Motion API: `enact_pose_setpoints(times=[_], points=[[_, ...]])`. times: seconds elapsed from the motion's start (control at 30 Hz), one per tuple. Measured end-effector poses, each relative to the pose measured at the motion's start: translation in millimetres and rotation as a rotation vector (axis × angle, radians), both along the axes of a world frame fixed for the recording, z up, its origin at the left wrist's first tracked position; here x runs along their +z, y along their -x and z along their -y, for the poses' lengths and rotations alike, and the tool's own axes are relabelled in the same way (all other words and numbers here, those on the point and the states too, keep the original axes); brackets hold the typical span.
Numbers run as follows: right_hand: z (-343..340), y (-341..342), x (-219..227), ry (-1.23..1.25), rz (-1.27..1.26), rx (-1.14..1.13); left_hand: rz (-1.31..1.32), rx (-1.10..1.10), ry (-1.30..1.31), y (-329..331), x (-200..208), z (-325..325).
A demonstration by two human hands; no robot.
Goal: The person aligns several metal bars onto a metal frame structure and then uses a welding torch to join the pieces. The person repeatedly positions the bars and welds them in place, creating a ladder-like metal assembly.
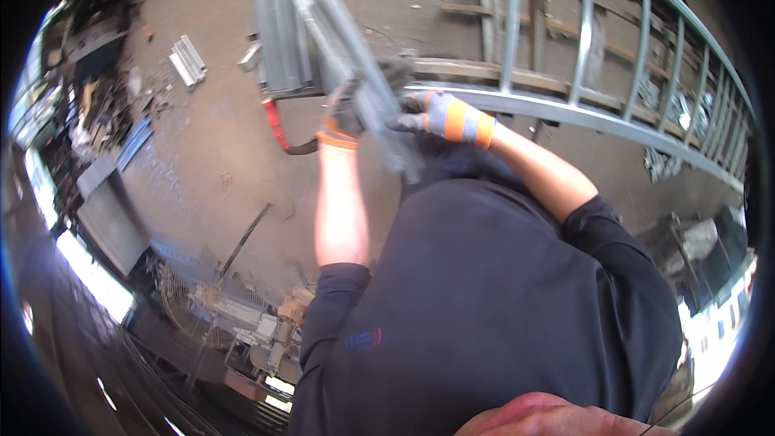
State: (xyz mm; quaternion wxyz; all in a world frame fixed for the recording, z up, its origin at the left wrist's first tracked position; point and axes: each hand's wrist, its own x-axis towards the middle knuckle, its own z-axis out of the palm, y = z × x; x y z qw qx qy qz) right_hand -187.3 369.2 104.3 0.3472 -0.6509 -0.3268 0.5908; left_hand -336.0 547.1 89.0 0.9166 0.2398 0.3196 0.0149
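A long galvanized metal channel (378, 101) slants in front of my body, its near end blurred by motion. My left hand (345, 117), in a grey and orange work glove, is closed round the channel's left side. From the right, my right hand (449, 117), in a matching glove with a striped cuff, grips the channel's other edge with thumb and fingers. Beyond my left hand, more metal channels (278, 28) lie side by side in a stack. Part of the left fingers is hidden behind the channel.
A ladder-like metal frame (557, 105) with several rungs stretches to the right over timber and metal supports. A red-handled tool (275, 123) hangs below the stack. Short metal pieces (187, 60) lie on the floor at left. A wire-guarded fan (190, 299) stands at lower left.
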Motion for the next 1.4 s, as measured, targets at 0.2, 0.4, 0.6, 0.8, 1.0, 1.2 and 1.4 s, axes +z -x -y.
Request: enact_pose_setpoints(times=[0.2, 0.4, 0.6, 0.8, 1.0, 1.2, 1.4], points=[[4.3, 2.4, -10.0, -0.119, -0.557, -0.254, -0.113, -0.015, -0.073, 3.5, 28.5, 5.9], [14.3, -55.6, 5.1, -0.462, -0.141, -0.433, -0.614, 0.130, -0.392, 22.3, 19.7, -101.1], [-2.3, -62.5, -5.5, -0.293, -0.085, -0.483, -1.041, -0.168, -1.460, -12.2, -27.3, -241.5], [-8.1, -44.2, -2.7, -0.416, 0.290, -0.381, -0.976, -0.522, -1.754, -24.1, -79.9, -248.7], [-22.8, -29.5, 14.7, -0.370, 0.379, -0.256, -0.898, -0.356, -1.926, 6.3, -119.2, -230.7], [-18.2, -7.6, 9.2, -0.318, 0.587, -0.357, -0.859, -0.422, -1.905, 13.5, -119.2, -236.9], [-26.8, 11.7, 14.8, -0.198, 0.510, -0.517, -0.630, -0.348, -2.124, -25.3, -86.3, -198.8]])
